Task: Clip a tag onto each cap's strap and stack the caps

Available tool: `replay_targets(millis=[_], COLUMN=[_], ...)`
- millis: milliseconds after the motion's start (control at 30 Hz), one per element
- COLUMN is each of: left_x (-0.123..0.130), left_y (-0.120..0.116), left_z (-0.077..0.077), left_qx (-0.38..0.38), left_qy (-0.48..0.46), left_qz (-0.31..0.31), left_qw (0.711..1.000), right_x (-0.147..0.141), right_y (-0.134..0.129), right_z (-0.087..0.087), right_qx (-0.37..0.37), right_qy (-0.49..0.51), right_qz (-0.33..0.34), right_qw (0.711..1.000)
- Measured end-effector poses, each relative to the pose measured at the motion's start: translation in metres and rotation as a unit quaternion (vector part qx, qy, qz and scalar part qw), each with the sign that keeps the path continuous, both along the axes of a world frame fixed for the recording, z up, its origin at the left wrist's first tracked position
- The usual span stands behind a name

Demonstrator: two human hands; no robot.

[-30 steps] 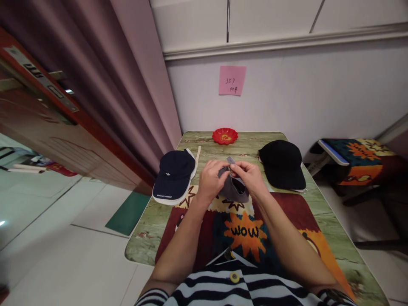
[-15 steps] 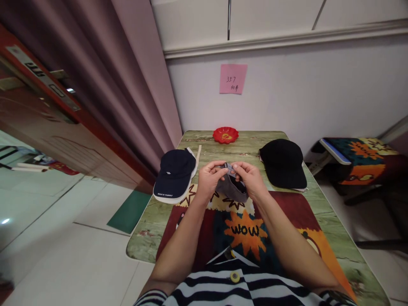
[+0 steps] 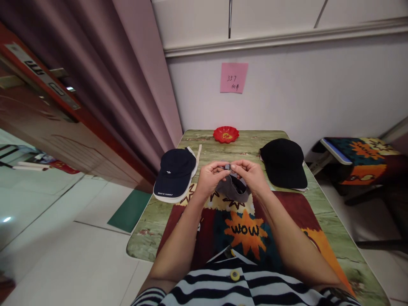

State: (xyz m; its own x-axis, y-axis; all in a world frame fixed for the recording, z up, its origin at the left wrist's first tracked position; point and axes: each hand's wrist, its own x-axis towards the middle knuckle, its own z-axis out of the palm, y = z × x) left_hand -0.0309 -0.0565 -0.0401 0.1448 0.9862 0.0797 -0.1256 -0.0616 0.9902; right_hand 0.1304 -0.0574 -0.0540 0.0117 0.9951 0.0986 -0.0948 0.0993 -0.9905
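Observation:
A grey cap [image 3: 234,193] hangs between my two hands over the patterned cloth, its dark inside partly showing. My left hand [image 3: 213,177] pinches the cap's strap near a small metal buckle [image 3: 227,167]. On the other side, the thumb and fingers of my right hand [image 3: 249,173] are closed on the strap beside the buckle. A navy cap [image 3: 175,172] with a white-edged brim lies to the left. To the right is a black cap [image 3: 283,163], brim toward me.
A red scalloped dish [image 3: 226,134] stands at the back of the green wood-patterned table [image 3: 143,238]. Behind it is a wall with a pink note [image 3: 233,78]. A door [image 3: 79,140] and curtain are at the left, a second cloth-covered surface [image 3: 366,159] at the right.
My fingers have shifted slightly at the buckle, and the strap between them shows less. The grey cap's opening has turned a little. The other caps have stayed put.

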Motion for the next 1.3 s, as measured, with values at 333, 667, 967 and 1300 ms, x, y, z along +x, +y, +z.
replay_targets(millis=[333,667,967,1300], left_x=[-0.008,-0.001,0.002,-0.002], left_y=[0.000,-0.001,-0.004,0.000], left_z=[-0.002,-0.006,-0.010,-0.020], left_qx=[0.009,0.047,0.115,0.116], left_qy=[0.132,0.133,0.173,0.121], left_qz=[-0.044,-0.018,-0.001,0.018], left_qw=[0.990,0.990,0.978,0.986], right_x=[0.005,0.005,0.003,0.008], right_y=[-0.003,-0.006,-0.006,0.001], right_z=[-0.005,-0.004,0.003,0.010], right_qx=[0.186,0.133,0.087,0.203], right_qy=[-0.204,-0.178,-0.113,-0.168], right_qz=[0.025,0.030,0.036,-0.003], right_qw=[0.961,0.975,0.989,0.965])
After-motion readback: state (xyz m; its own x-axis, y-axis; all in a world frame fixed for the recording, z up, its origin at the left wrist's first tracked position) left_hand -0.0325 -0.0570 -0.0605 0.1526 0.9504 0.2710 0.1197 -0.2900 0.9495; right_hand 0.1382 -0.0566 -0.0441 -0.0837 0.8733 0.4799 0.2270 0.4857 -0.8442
